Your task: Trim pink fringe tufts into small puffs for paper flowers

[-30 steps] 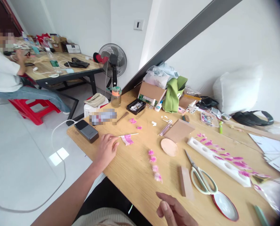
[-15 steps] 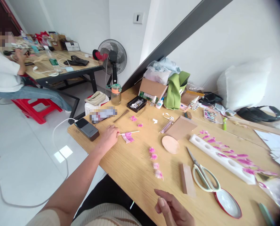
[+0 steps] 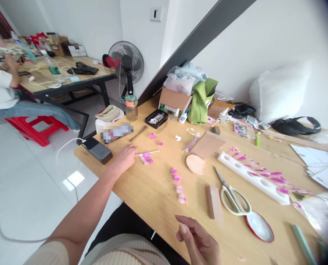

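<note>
My left hand (image 3: 127,156) rests on the far left part of the wooden table. Its fingers are closed on the end of a thin white stick (image 3: 154,151); a pink and white strip (image 3: 146,158) lies along the stick. Near the front edge of the table hovers my right hand (image 3: 198,237), its fingers loosely curled and apart, with nothing visible in them. A row of small pink fluffy flowers (image 3: 176,179) lies between the two hands. Two more pink pieces, one a small flower (image 3: 152,135), lie beyond my left hand.
Right of centre are scissors (image 3: 235,200), a pinkish block (image 3: 214,202), a round disc (image 3: 196,164) and a red-rimmed dish (image 3: 260,226). A white holder (image 3: 252,177) has pink petals behind it. A power bank (image 3: 97,150) sits by the left edge. Another person sits at the far table.
The whole view has shifted slightly, so the table and its things sit a little further left and higher. My left hand stays at the stick, and my right hand keeps its curled pose.
</note>
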### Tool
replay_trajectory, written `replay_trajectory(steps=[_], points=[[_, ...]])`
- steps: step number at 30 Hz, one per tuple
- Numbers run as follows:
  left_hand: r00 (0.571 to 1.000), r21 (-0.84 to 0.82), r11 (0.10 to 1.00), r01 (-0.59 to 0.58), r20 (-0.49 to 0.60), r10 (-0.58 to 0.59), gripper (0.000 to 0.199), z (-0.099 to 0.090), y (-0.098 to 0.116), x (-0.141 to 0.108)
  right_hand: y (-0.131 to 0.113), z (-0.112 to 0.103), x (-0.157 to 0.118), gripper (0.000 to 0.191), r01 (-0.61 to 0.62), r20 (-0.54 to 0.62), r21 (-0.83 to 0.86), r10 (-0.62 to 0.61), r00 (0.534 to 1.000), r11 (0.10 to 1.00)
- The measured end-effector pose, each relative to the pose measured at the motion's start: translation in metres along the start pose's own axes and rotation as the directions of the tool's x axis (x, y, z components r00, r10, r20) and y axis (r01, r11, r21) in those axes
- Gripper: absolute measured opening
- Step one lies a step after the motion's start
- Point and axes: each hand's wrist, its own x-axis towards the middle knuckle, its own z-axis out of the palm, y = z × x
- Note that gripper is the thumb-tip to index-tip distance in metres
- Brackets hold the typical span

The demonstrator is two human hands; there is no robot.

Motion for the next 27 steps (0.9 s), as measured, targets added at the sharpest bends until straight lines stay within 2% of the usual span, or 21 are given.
replay_trajectory(steps=[7, 20, 27], points=[[0.999, -0.033, 0.999, -0.03, -0.017, 0.029, 0.022, 0.003, -0.004, 0.0, -0.004, 0.002, 0.0, 0.032, -0.029, 0.022, 0.031, 0.028, 0.999, 0.999], [0.993, -0.214, 0.973, -0.081, -0.1, 0.061, 0.017, 0.005, -0.011, -0.006, -0.002, 0.006, 0.002, 0.035, -0.091, 0.084, 0.03, 0.088, 0.993, 0.995], [0.992, -0.289, 0.955, -0.072, -0.12, 0.038, 0.015, 0.001, -0.013, -0.01, -0.003, 0.009, 0.012, 0.034, -0.065, 0.157, 0.016, 0.062, 0.986, 0.998]])
